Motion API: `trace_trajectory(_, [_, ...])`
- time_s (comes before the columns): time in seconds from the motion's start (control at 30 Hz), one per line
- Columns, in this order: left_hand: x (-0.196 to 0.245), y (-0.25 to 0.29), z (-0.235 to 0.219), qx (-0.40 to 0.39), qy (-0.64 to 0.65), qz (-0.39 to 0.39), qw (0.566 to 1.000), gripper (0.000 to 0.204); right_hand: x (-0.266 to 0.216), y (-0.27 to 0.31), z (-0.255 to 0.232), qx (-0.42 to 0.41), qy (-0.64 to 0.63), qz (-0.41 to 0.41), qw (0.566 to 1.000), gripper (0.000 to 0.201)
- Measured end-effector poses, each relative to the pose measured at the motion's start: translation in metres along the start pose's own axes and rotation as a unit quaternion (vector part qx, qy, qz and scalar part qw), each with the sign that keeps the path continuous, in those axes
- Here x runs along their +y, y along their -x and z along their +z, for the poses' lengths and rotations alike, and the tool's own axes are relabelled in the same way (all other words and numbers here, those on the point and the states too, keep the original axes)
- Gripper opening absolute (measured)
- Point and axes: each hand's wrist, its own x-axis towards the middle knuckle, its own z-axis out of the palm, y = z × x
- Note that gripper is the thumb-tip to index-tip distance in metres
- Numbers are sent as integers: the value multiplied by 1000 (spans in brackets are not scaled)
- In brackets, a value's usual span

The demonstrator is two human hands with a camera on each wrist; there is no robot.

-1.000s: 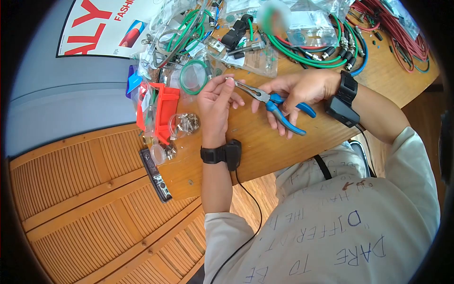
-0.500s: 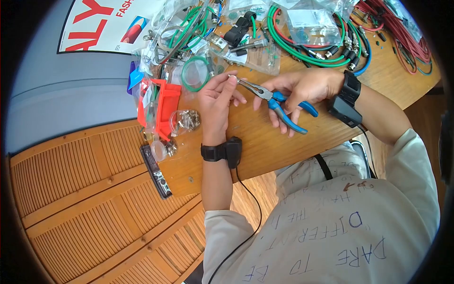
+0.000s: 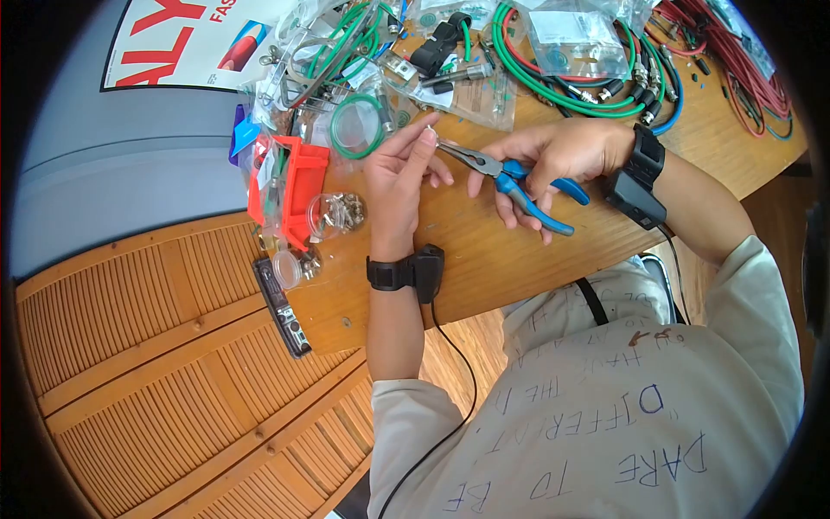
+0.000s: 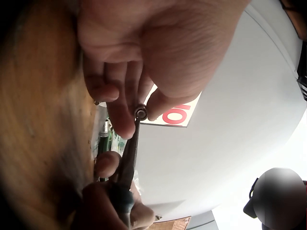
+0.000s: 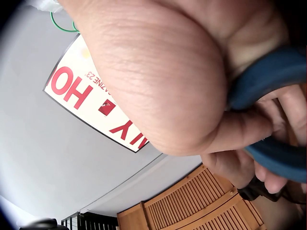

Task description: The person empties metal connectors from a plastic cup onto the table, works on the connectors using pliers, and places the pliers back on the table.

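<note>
Between thumb and forefinger, my left hand (image 3: 399, 186) pinches a small round metal connector piece (image 4: 140, 113), seen end-on as a ring in the left wrist view. My right hand (image 3: 553, 164) grips blue-handled long-nose pliers (image 3: 506, 176), the thumb lying over the handles. The tips of the pliers meet the metal piece at the left fingertips. In the right wrist view the blue handles (image 5: 268, 74) curve past the thumb and fingers, while the jaws are out of sight there. Both hands are above the wooden table (image 3: 467, 251).
Left of the left hand stand a clear jar of small metal parts (image 3: 339, 214), a red plastic bin (image 3: 303, 190) and a round clear lid (image 3: 287, 269). Green cable coils (image 3: 562, 99), plastic bags (image 3: 577, 43) and red cables (image 3: 735, 69) cover the back of the table.
Both hands, with the pliers and metal piece, have shifted slightly toward the back of the table; the right hand also drifted a little right. The holds look the same.
</note>
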Motion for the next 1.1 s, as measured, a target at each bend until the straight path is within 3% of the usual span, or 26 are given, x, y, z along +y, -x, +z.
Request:
trace_trajectory(0.37, [-5,-4,-10,58,46,22,997,28,0,-1,0,11,4,-15,1000,54])
trace_trajectory(0.73, [-4,-1,-7,-30,17,7,999,25,4,-3,-4,0,-10,-21,1000,56])
trace_trajectory(1.1, [-6,-1,-9,-14,-4,4,1000,23,4,-3,-4,1,-8,-25,1000,57])
